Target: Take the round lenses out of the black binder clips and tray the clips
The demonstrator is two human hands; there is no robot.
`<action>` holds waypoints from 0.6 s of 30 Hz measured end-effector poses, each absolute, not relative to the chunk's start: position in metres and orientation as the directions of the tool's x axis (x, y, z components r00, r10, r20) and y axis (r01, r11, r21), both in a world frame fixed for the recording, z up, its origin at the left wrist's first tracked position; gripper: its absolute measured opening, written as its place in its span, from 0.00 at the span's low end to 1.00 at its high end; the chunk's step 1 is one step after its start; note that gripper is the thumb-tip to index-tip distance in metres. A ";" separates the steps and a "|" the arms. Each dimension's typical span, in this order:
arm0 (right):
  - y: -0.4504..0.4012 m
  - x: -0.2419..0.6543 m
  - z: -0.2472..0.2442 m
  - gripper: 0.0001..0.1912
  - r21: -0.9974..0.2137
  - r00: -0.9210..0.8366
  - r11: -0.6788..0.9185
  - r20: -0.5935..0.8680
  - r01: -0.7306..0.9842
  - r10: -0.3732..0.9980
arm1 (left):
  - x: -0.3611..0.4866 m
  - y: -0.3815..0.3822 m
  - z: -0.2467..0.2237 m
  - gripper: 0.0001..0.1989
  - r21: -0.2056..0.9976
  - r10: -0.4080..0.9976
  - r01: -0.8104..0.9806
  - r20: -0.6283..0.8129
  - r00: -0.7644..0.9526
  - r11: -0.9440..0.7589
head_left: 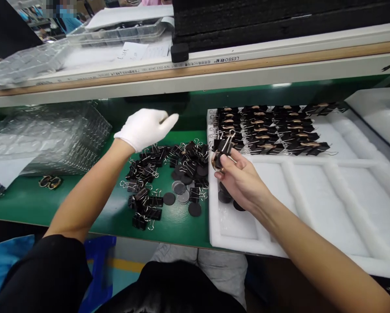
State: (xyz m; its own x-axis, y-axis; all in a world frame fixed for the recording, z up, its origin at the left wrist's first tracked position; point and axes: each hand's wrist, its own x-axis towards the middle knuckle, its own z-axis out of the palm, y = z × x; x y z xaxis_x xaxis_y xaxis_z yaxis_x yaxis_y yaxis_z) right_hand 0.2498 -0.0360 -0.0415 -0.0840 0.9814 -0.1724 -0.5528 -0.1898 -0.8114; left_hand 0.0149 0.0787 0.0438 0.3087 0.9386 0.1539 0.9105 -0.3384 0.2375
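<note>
My right hand (242, 176) is bare and closed around a black binder clip (223, 147) whose wire handles point up. A round part with a gold-coloured rim (214, 161) sits at the clip, partly covered by my fingers. This hand is above the left edge of the white foam tray (216, 226). My left hand (145, 128), in a white glove, hovers over the back of a pile of black binder clips (144, 171). Its thumb stands apart from the curled fingers, and nothing shows between them. Black discs (195, 209) and clear discs (179, 188) lie beside the pile.
Rows of clips gripping gold-edged parts (261, 129) fill the tray's back section. Stacked clear plastic trays (67, 143) stand at the left, near two gold-rimmed rings (50, 181). A shelf edge (195, 71) crosses above the green table (110, 204).
</note>
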 end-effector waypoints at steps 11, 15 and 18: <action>-0.040 0.246 -0.043 0.19 -0.788 -0.173 -0.257 -0.193 -0.559 0.966 | -0.032 0.047 -0.011 0.21 -0.195 0.829 0.806 -0.161 0.536 -0.559; -0.039 0.247 -0.046 0.20 -0.782 -0.204 -0.296 -0.218 -0.549 0.954 | -0.036 0.045 -0.006 0.22 -0.266 0.834 0.792 -0.117 0.539 -0.549; -0.038 0.248 -0.046 0.20 -0.768 -0.289 -0.348 -0.219 -0.538 0.932 | -0.038 0.046 0.005 0.24 -0.345 0.852 0.800 -0.001 0.523 -0.491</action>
State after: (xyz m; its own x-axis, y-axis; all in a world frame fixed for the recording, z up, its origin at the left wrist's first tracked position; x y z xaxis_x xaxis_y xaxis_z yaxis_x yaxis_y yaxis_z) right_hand 0.2480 -0.0385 -0.0459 -0.2888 0.9319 -0.2195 -0.5380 -0.3476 -0.7679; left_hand -0.0382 0.0455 0.0053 0.5231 0.8522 -0.0008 0.7999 -0.4913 -0.3447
